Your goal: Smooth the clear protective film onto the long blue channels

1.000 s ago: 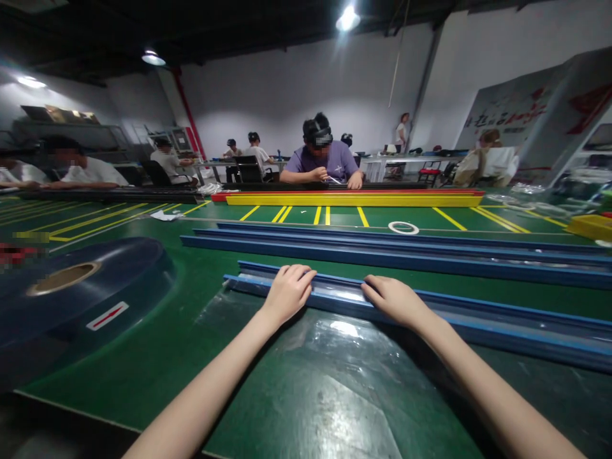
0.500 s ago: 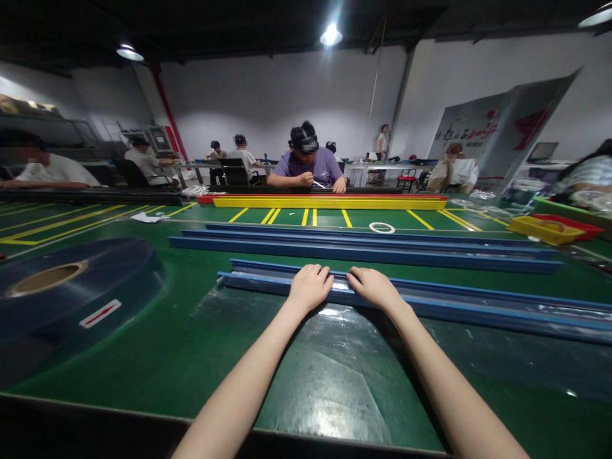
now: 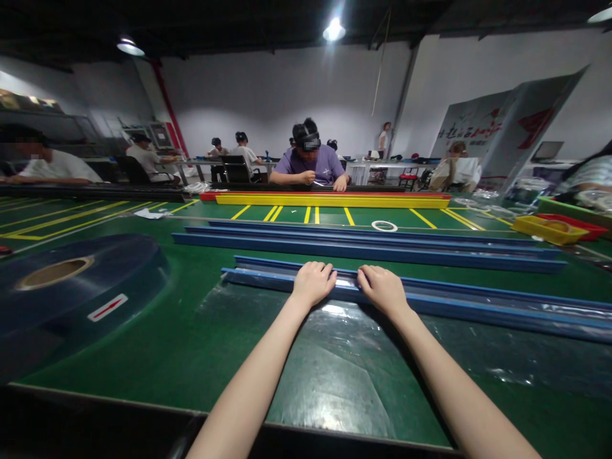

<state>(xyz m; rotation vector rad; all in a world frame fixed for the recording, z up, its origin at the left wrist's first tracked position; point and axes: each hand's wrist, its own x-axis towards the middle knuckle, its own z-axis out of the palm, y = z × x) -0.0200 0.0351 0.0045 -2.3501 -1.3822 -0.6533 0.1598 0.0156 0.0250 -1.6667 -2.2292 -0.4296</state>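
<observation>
A long blue channel profile (image 3: 478, 305) lies crosswise on the green table in front of me. My left hand (image 3: 314, 282) is wrapped over it near its left end, fingers curled into the trough. A short way to the right, my right hand (image 3: 384, 290) is closed over the same profile, knuckles up. Between the hands, shiny clear plastic film (image 3: 345, 281) shows in the trough. More clear film (image 3: 329, 382) spreads over the table beneath my forearms. My fingertips are partly hidden inside the channel.
Beyond lie more blue profiles (image 3: 363, 247), a white ring (image 3: 384, 226) and a yellow profile (image 3: 329, 201). A large roll of film (image 3: 119, 274) sits at left. Yellow tray (image 3: 545, 229) is at right. A co-worker in purple (image 3: 313, 162) works across the table.
My right hand has slid a little to the right along the blue profile, widening the gap between my hands. My left hand stays about where it was on the profile.
</observation>
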